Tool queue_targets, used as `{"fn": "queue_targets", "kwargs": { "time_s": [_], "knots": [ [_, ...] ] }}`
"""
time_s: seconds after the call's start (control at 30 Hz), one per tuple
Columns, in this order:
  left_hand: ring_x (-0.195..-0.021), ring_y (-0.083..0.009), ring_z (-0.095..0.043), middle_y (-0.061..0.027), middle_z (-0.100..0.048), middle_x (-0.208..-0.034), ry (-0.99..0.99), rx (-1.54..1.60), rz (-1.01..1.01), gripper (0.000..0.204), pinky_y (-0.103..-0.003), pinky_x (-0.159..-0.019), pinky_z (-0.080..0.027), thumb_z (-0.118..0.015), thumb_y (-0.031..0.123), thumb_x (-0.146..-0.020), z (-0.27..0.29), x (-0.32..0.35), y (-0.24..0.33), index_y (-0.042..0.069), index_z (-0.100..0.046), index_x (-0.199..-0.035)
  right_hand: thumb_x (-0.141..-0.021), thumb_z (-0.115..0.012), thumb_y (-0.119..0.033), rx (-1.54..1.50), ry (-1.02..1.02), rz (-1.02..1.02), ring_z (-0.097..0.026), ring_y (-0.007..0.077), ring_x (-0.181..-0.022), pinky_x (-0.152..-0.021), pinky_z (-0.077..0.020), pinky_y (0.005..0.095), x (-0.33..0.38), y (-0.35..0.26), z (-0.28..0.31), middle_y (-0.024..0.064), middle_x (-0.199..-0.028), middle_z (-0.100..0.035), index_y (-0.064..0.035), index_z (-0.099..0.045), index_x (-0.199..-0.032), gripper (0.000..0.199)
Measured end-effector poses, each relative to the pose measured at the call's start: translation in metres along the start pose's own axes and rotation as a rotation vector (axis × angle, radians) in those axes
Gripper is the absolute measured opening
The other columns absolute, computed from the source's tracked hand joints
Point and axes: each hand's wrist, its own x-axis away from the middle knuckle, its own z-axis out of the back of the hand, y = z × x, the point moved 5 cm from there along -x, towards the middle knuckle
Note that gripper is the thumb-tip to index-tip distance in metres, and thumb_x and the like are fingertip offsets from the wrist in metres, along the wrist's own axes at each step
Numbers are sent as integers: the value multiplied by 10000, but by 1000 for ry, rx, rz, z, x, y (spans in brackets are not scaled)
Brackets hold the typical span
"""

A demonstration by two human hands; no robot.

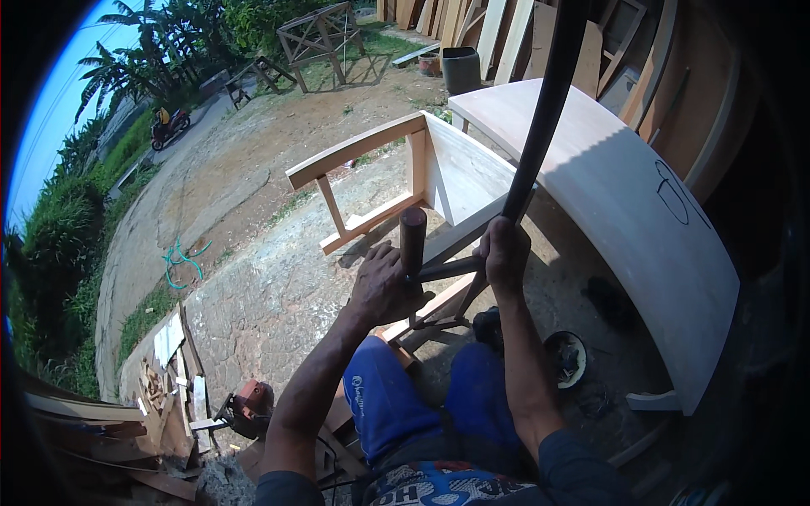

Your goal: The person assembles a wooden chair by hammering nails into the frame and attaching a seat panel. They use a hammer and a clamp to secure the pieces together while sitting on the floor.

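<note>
A long dark bar, which looks like that of a bar clamp (540,126), rises toward the top of the view. My right hand (506,253) is closed around its lower part. From there a short arm runs left to a brown, round-ended handle (413,236). My left hand (384,285) is curled against the lower end of that handle, where the arm meets it; the handle partly hides how its fingers close. Just beyond both hands stands a pale wooden frame (359,152) with a flat side panel (464,164), part of it behind the bar and my hands.
A large pale wooden panel (616,202) with a pen mark stands at right. Near my knees is a round bowl (565,360) of small dark things. A red power tool (251,405) and wood scraps (169,388) lie at lower left. Boards (506,42) lean at the back.
</note>
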Motion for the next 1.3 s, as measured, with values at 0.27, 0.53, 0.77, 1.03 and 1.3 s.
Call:
{"fn": "queue_targets", "kwargs": {
  "time_s": [0.27,0.53,0.77,1.03,1.3],
  "knots": [
    [-1006,-372,-580,-138,-624,-912,-42,176,-39,576,-494,-1039,-393,-822,360,-732,-13,55,38,27,-535,-1104,-1006,-537,-499,-52,-114,69,-498,97,-468,-467,-399,272,41,-21,19,-10,-544,-469,-65,-517,-745,506],
    [-1345,-411,-392,-258,-419,-1432,591,116,530,988,-495,-1112,-337,-848,222,-729,39,145,39,-23,-282,-1501,-1006,-579,-356,96,-132,46,-498,91,-543,-512,-394,286,79,-80,-46,7,-580,-504,-41,-576,-806,374],
    [-1359,-344,-418,-233,-453,-1431,901,109,267,847,-476,-1119,-326,-749,455,-865,204,107,60,-30,-391,-1461,-980,-660,-265,-88,-318,-20,-483,81,-576,-525,-405,302,99,-140,-129,44,-611,-529,-21,-653,-946,247],
    [-737,-118,-549,-53,-599,-806,953,560,150,300,-282,-746,-465,-768,232,-864,360,60,74,7,-616,-990,-949,-688,-322,-221,-409,231,-577,224,-473,-471,-422,378,144,-206,-260,80,-541,-549,-73,-631,-876,265],
    [-358,-109,-339,23,-349,-489,1637,280,278,400,-298,-383,-318,-650,195,-939,388,189,-51,121,-416,-623,-972,-603,-311,134,-808,592,-631,323,-974,-761,-506,446,181,-147,-370,126,-1046,-641,-220,-559,-1378,419]
  ]
}}
